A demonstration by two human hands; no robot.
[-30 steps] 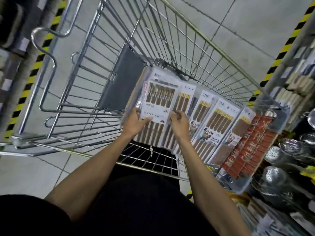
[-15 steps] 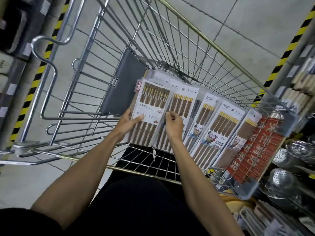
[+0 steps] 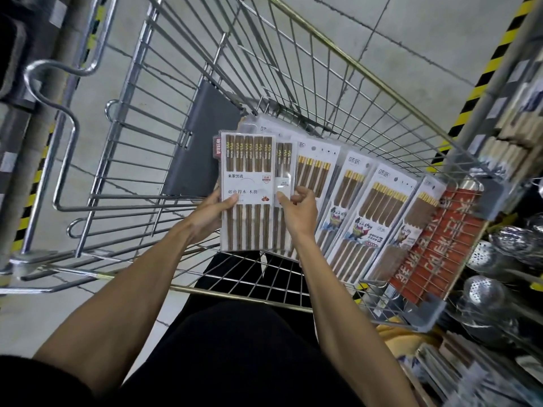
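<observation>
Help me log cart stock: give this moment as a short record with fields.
Place: wire shopping cart beside a shelf of metal strainers
Left hand: grips front chopstick pack, thumb on its label
Right hand: pinches second chopstick pack just behind it
Other contents: row of chopstick packs leaning in the cart, red pack at the right end

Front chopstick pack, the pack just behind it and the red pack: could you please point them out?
front chopstick pack (image 3: 248, 183), head view, on its white label.
second chopstick pack (image 3: 284, 163), head view, on its exposed right strip.
red pack (image 3: 432, 248), head view, on its printed face.
</observation>
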